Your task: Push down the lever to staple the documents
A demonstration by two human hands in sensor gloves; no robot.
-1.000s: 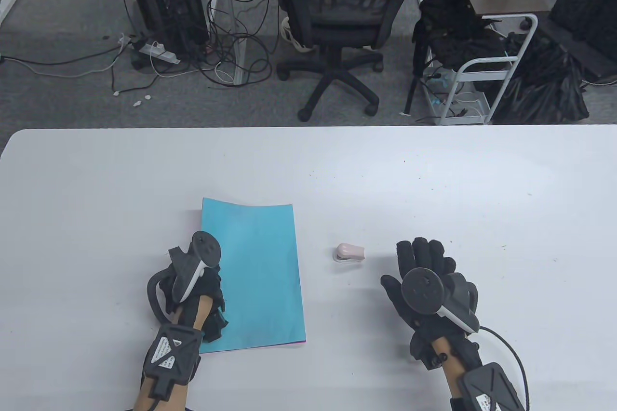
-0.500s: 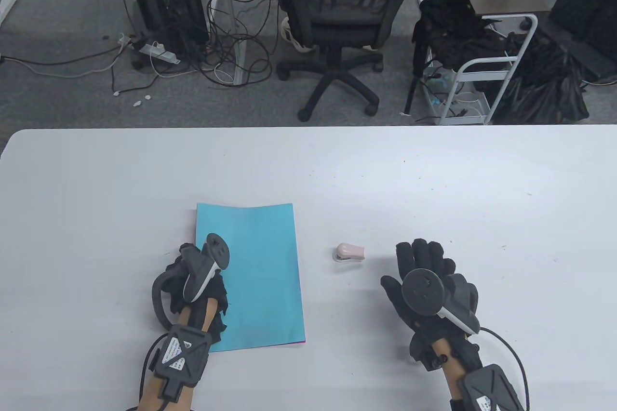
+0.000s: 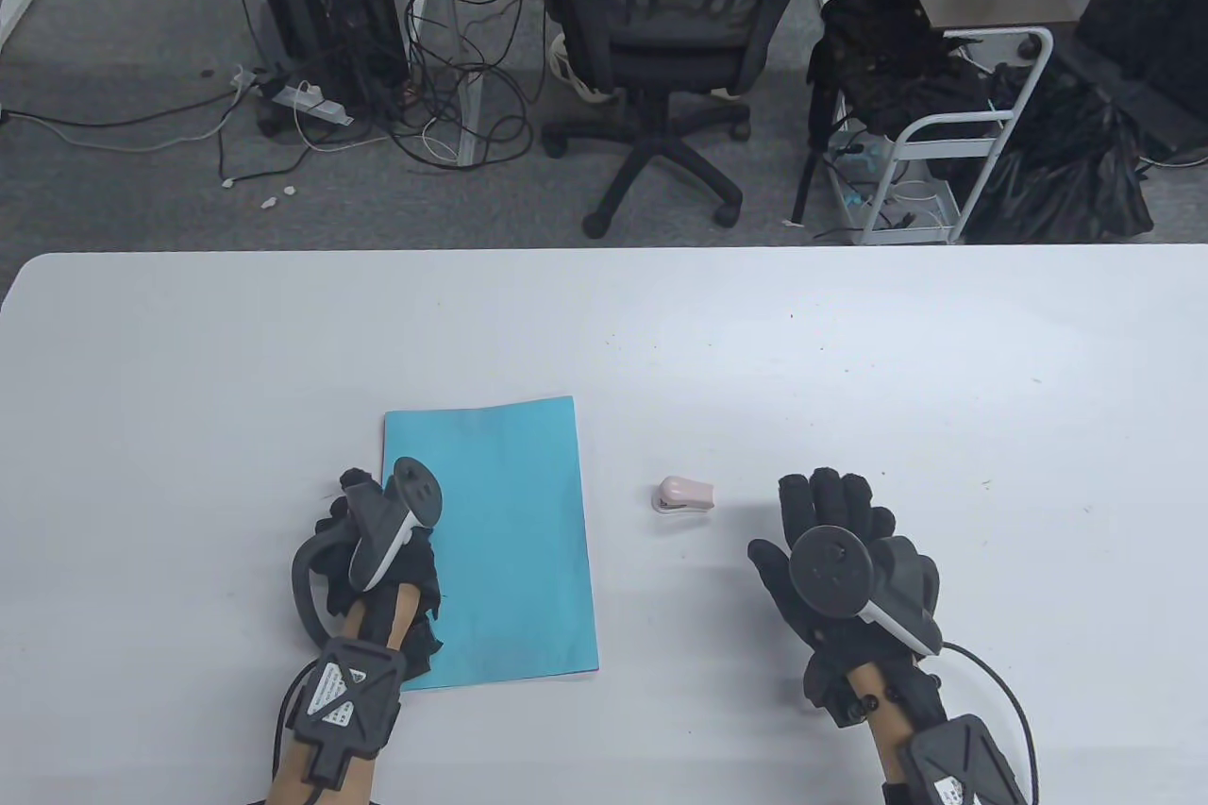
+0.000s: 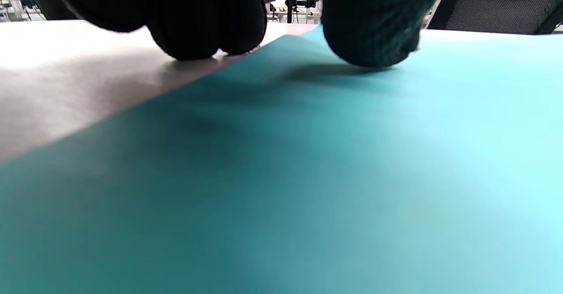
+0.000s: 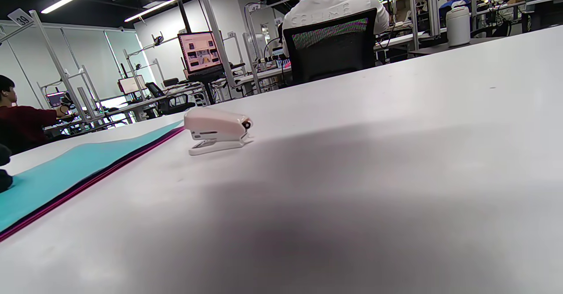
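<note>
A stack of paper with a light blue top sheet (image 3: 510,541) lies flat on the white table (image 3: 849,352); a magenta sheet edge shows under it in the right wrist view (image 5: 66,171). My left hand (image 3: 363,503) rests on the stack's left edge. In the left wrist view its fingertips (image 4: 198,39) touch down at the paper's edge and the thumb (image 4: 374,39) presses on the blue sheet (image 4: 308,175). A small pale pink stapler (image 3: 684,495) stands right of the stack, also seen in the right wrist view (image 5: 217,129). My right hand (image 3: 830,503) lies flat and open, empty, just right of the stapler.
Beyond the table's far edge are an office chair (image 3: 675,41), a white wire cart (image 3: 944,163) and cables on the floor (image 3: 444,116). The rest of the tabletop is bare white.
The blue stack's curled far edge has flattened and the stack has squared up slightly. My left hand shifted a little along its left edge. My right hand and the stapler have not moved.
</note>
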